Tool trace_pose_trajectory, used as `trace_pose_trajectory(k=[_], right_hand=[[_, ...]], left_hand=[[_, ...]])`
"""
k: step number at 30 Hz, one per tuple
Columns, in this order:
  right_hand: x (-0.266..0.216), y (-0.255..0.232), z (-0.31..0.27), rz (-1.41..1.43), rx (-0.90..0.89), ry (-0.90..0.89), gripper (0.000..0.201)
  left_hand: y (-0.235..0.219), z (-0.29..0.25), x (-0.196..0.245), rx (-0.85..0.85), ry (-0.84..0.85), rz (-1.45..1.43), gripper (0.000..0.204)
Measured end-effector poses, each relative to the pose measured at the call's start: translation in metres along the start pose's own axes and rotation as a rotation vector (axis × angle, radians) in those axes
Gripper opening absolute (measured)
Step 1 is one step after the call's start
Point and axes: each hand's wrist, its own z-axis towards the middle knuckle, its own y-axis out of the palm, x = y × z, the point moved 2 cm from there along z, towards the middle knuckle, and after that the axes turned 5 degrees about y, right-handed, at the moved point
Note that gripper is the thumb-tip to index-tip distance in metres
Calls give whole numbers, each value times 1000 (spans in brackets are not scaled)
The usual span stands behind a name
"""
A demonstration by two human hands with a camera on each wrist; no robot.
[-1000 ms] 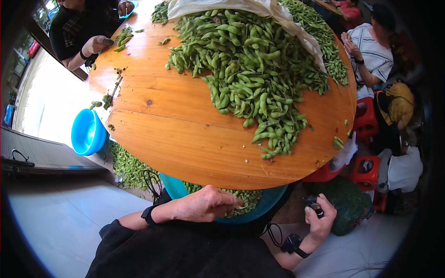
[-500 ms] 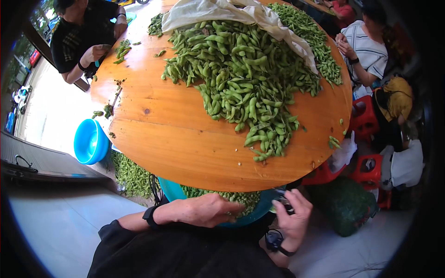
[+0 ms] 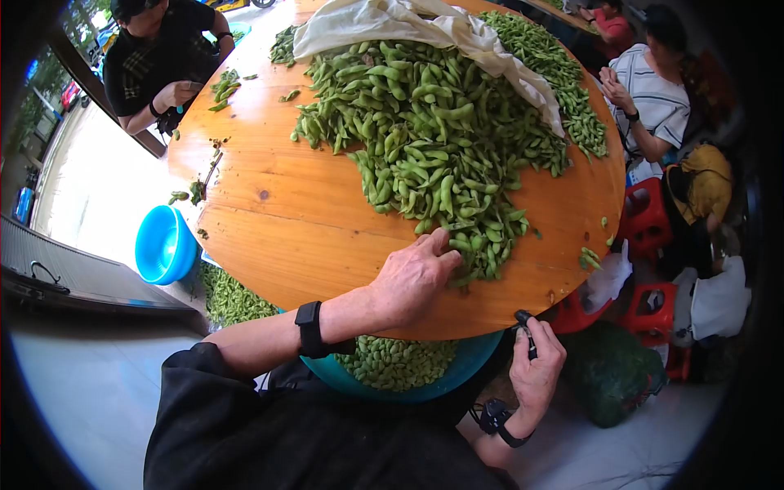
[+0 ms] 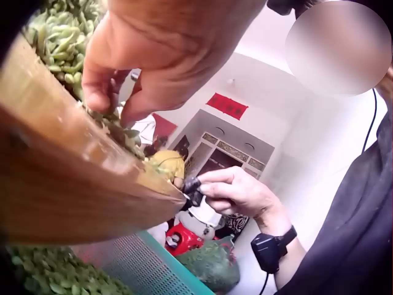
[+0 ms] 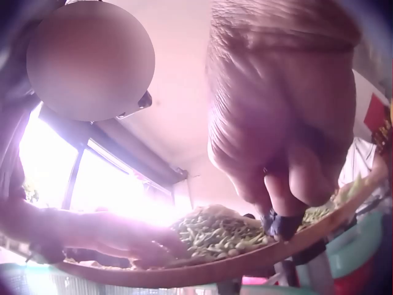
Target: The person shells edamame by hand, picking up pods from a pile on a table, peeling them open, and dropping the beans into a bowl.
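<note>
Since half a second ago, the left hand has swung up from over the basin to the near edge of the heap of pods, and the right hand has shifted outward, bringing its small dark object to the table's rim.

Widest is the wooden table, lying beneath the left fingers. Next comes the heap, spread just beyond those fingertips, with a pale cloth draped across its far side, well away from them. Below the left fingers, on the person's side, sits the basin, holding green pieces too small to identify surely.

Left fingers and thumb bend down among the front pods; whether they have already pinched one cannot be told. Right thumb and fingers grip the dark object, well apart from the heap.

Each pod should be very light, with a skin firm yet springy, perhaps a bit slick if damp, and not easily broken. A pinch across its plump middle, between thumb and forefinger, seems surest, leaving a tip free.
</note>
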Motion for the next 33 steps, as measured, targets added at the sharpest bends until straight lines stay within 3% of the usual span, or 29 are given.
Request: trace_pose_trajectory(k=[2, 5, 7, 8, 12, 17, 19, 23, 26, 28, 29, 31, 33], right_hand=[[-3, 10, 3, 85, 32, -48, 21], [-17, 27, 1, 479, -77, 204, 21], [-31, 41, -1, 833, -190, 336, 22], [-37, 47, 1, 974, -245, 374, 23], [-53, 67, 6, 1308, -461, 459, 25], [-56, 76, 8, 1324, -568, 490, 23], [-57, 79, 8, 1286, -557, 515, 22], [-53, 80, 5, 1277, -610, 438, 22], [-52, 81, 1, 1254, -534, 433, 23], [-53, 77, 0, 1280, -503, 359, 25], [-49, 78, -1, 1281, -503, 361, 25], [-40, 82, -4, 1545, -606, 482, 24], [-39, 80, -3, 1514, -627, 481, 22]], left_hand=[[-1, 2, 0, 17, -13, 30, 30], [-20, 0, 15, 136, 91, -201, 25], [-31, -7, 23, -80, -412, -788, 12], [-33, -12, 23, -71, -482, -962, 9], [-23, -38, 17, 50, -393, -1107, 13], [-22, -53, 17, 189, -312, -835, 9], [-27, -53, 19, 240, -166, -545, 9], [-30, -58, 18, 179, -165, -460, 17], [-25, -62, 21, 173, -113, -438, 11], [-11, -67, 20, 246, -304, -1242, 11], [-12, -68, 18, 246, -306, -1241, 11], [-10, -70, 14, 72, -509, -1775, 19], [-6, -69, 11, 23, -534, -1911, 28]])
